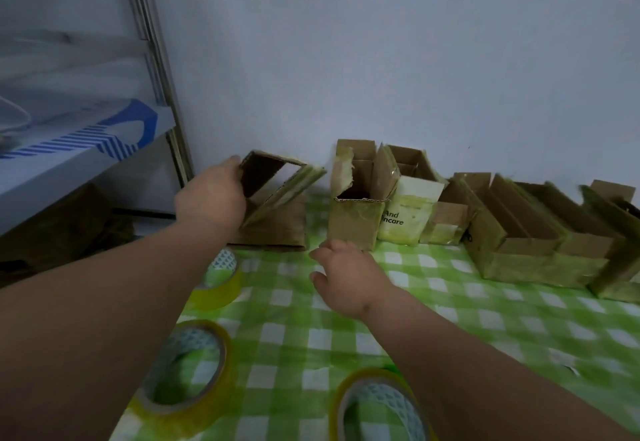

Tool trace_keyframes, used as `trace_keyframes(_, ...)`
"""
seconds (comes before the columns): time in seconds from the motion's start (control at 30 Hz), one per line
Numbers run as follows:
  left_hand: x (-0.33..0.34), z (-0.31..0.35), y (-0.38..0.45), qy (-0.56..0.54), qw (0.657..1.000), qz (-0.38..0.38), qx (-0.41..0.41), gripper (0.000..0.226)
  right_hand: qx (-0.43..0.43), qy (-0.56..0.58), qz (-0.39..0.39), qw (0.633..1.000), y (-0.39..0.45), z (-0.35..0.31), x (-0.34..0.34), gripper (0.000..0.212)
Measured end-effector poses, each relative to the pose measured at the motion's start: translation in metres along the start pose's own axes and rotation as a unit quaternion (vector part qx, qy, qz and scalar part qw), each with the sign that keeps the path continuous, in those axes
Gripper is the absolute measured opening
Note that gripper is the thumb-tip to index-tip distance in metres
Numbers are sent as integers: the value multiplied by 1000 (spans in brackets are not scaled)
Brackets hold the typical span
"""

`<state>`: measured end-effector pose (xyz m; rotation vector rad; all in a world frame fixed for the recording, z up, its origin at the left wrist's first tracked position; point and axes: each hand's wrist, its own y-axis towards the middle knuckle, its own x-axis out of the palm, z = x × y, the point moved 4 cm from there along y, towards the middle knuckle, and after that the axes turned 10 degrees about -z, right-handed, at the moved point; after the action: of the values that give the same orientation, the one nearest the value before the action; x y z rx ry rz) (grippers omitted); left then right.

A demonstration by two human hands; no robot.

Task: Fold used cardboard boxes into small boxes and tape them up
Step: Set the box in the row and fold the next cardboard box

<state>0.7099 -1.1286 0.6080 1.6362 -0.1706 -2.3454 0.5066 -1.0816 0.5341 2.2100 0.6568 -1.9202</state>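
Gripping the open-topped brown cardboard box [273, 222] at the far left corner of the green-and-white checked tablecloth [450, 329]: left hand [211, 198], fingers curling round the box's left wall and raised flap. Hovering just in front of the upright brown cardboard box [353, 222], fingers loosely spread and holding nothing, whether touching it impossible to tell: right hand [346, 274].

Standing in a row along the far edge against the pale wall [381, 42], about six more taped cardboard boxes, exact count blurred at the right: the upright one, a taller open brown box behind it [360, 160], a cream printed carton [405, 215], a small low brown box [450, 219], a long shallow brown box [519, 232] and another brown box at the far right edge [616, 250], each touching or nearly touching its neighbour.

Lying near the left and near edges, three rolls of yellowish clear tape: one under the left forearm [221, 284], one further forward [183, 378], one at the near edge [377, 409].

Staying open between the rolls and the row of boxes, a broad stretch of cloth, widest toward the right.

Crowding the left edge, a metal shelf frame [156, 59].
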Motion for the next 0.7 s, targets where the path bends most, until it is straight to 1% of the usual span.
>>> trace_keyframes(0.1, -26, 8, -14, -20, 999, 40, 19, 26, -4, 16, 17, 1000, -12, -10, -7, 43)
trace_keyframes(0.17, -42, 14, -27, -32, 998, 54, 32, 27, -9, 40, 37, 998, -23, -15, -12, 43)
trace_keyframes(0.27, -65, 24, -51, -53, 995, 69, 49, 30, -17, 83, 90, 992, -46, -22, -26, 44)
trace_keyframes(0.3, -72, 27, -60, -56, 994, 74, 57, 31, -19, 98, 122, 988, -55, -24, -33, 44)
trace_keyframes(0.37, -84, 35, -78, -46, 994, 71, 73, 33, -18, 127, 208, 970, -77, -26, -46, 50)
trace_keyframes(0.4, -89, 39, -86, -32, 994, 63, 81, 35, -14, 146, 260, 954, -89, -27, -53, 56)
trace_keyframes(0.47, -98, 49, -103, 5, 994, 44, 101, 35, -3, 194, 361, 912, -114, -28, -68, 73)
trace_keyframes(0.5, -101, 54, -112, 25, 993, 34, 111, 34, -2, 207, 396, 895, -126, -29, -74, 79)
trace_keyframes(0.53, -102, 60, -121, 45, 992, 26, 119, 34, -4, 209, 416, 885, -135, -30, -78, 83)
trace_keyframes(0.57, -103, 65, -129, 63, 990, 17, 127, 34, -8, 208, 416, 885, -143, -31, -82, 86)
trace_keyframes(0.63, -104, 76, -144, 93, 986, 0, 142, 34, -1, 217, 363, 906, -153, -36, -86, 85)
trace_keyframes(0.67, -105, 82, -150, 104, 983, -6, 150, 34, 10, 222, 330, 918, -156, -38, -86, 78)
trace_keyframes(0.7, -105, 88, -156, 112, 981, -13, 158, 35, 21, 221, 306, 926, -159, -39, -86, 65)
